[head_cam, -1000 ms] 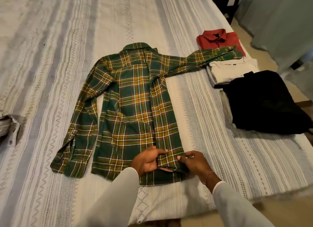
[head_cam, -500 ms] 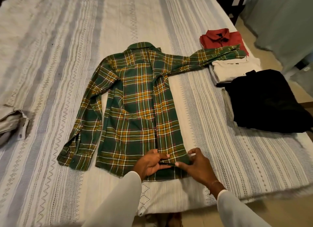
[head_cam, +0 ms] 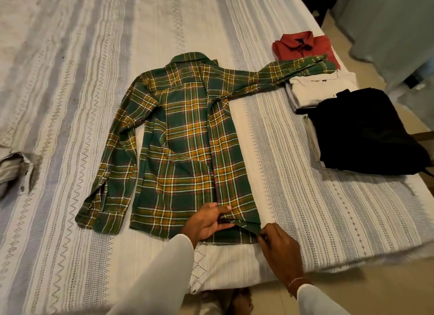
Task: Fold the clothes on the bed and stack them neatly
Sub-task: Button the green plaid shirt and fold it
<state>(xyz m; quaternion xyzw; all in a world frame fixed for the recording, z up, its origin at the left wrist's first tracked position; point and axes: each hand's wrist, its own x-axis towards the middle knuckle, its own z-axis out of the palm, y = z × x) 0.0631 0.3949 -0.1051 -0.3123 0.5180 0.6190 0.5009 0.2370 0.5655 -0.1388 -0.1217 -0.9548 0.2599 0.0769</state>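
Note:
A green and yellow plaid shirt [head_cam: 185, 136] lies flat on the bed [head_cam: 305, 197], collar away from me. Its right side is folded in over the body, and that sleeve stretches out to the right across the folded clothes. The other sleeve lies down along the left side. My left hand [head_cam: 206, 223] pinches the folded flap at the bottom hem. My right hand [head_cam: 277, 246] pinches the hem's lower right corner.
At the bed's right edge lie a folded red shirt [head_cam: 303, 44], a folded white garment [head_cam: 321, 86] and a black garment [head_cam: 366, 136]. A grey garment [head_cam: 14, 173] sits crumpled at the left edge. The floor and a grey curtain [head_cam: 394, 28] lie beyond on the right.
My right hand has slid right along the hem to the folded corner. My left hand stays at the flap, and the folded edge looks straighter.

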